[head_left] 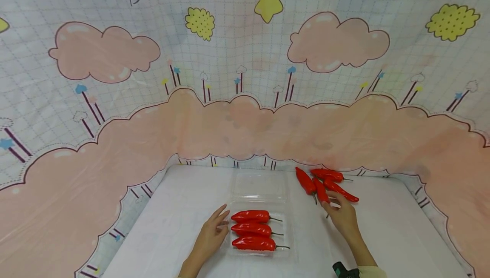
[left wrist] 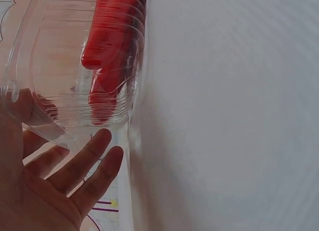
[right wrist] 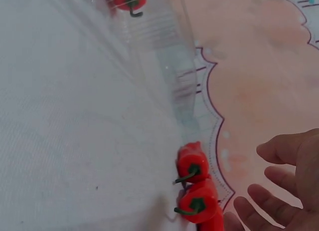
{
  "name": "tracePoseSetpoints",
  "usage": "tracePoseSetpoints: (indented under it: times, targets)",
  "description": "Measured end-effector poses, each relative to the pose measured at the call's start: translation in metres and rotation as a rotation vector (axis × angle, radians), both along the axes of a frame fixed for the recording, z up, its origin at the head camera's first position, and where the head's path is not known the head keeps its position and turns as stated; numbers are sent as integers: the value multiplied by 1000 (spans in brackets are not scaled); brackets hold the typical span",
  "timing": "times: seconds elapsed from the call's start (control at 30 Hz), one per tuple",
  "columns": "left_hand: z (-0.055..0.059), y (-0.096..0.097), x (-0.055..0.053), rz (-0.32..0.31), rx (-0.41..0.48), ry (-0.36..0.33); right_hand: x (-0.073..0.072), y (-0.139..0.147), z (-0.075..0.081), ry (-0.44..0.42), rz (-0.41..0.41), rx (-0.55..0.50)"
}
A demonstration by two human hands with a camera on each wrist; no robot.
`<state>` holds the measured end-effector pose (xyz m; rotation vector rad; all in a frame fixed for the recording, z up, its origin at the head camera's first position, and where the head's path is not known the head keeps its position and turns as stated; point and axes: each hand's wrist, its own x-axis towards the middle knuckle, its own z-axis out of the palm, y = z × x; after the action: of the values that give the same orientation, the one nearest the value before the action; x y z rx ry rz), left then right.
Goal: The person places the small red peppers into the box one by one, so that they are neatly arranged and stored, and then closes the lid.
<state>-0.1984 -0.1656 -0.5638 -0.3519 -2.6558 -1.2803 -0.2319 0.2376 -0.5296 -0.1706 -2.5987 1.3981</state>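
Observation:
Three red peppers lie side by side in a clear plastic clamshell box, stems to the right. My left hand is at the box's left side, fingers extended; in the left wrist view the fingers are spread beside the clear wall, holding nothing. To the right, my right hand is at the stem end of a red pepper in a loose group. The right wrist view shows its thumb and fingers apart, near two peppers; whether they touch one is unclear.
The box's clear lid lies folded back behind it. More loose red peppers lie at the back right of the white table. A patterned cloth rises behind the table. A dark device is at the right wrist.

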Motion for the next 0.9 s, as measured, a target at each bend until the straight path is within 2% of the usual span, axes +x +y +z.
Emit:
tracePoseSetpoints:
  times: [0.37,0.67,0.9]
  targets:
    - [0,0,-1,-6,-6,-8,-9,2,-14,-142,-45,-46]
    - [0,-1,-1,-11,2,-8,-20,3,-21,-133,-13,-25]
    - [0,-2,-1,-17,8,-13,-27,3,-27,-172,-16,-25]
